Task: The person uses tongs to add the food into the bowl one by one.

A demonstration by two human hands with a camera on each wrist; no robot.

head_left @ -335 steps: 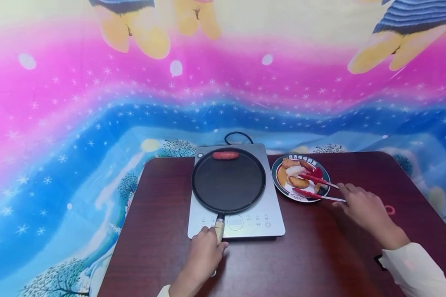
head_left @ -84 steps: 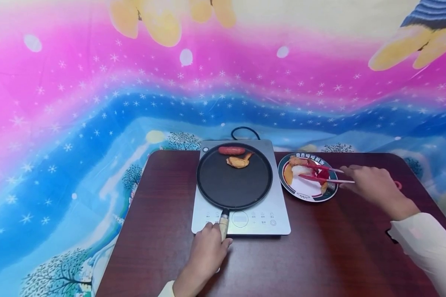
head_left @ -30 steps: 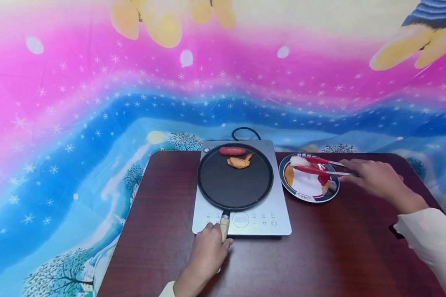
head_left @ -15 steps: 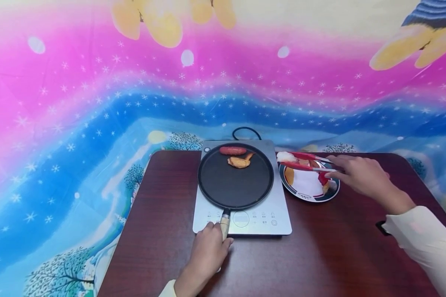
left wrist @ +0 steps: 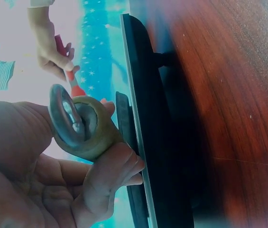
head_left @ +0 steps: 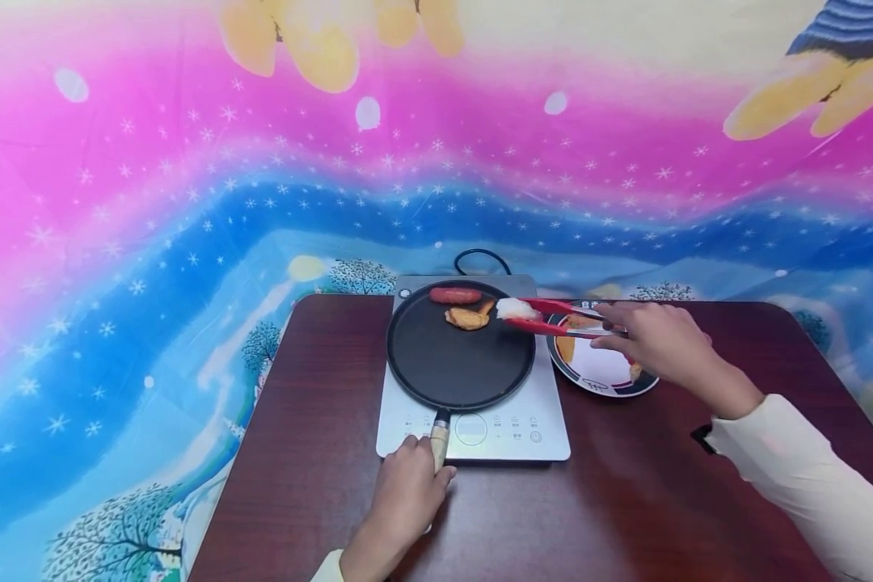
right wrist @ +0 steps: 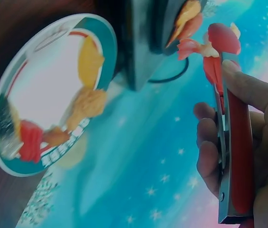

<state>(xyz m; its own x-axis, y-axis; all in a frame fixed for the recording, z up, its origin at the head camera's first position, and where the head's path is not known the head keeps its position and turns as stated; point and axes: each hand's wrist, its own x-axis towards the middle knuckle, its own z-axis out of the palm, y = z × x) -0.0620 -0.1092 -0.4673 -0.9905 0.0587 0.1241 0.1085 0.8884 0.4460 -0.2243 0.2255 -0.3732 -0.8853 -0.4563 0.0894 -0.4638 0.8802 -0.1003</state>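
"At the right rim of the pan (head_left: 458,364), what do you see?"

"Just inside that rim, in the head view, is the white piece of food (head_left: 515,308). The tongs (head_left: 546,326) pinch it with their red tips. Whether it touches the pan, I cannot tell."

"Which room does it have around it?"

"On its left, very near, lies the browned piece (head_left: 467,319), and behind this one, by the far rim of the pan, the sausage (head_left: 455,296). From these two, a wide stretch of black surface extends to the near rim. To the right of the pan, the plate (head_left: 600,388) is just beside the cooktop (head_left: 546,428), and the tongs pass above its far part. Behind the pan, a black cable (head_left: 482,251) makes a loop."

"And how is the right hand (head_left: 655,335) placed?"

"It is to the right of the pan. The thumb presses one arm of the tongs, the other fingers bend on the opposite side, so it squeezes them around the food."

"And the left hand (head_left: 411,485)?"

"It is in front of the pan, with fingers wrapped around the handle (head_left: 440,440). The handle goes past the near edge of the cooktop, over the table (head_left: 538,517); a metal loop (left wrist: 67,118) shows at its end."
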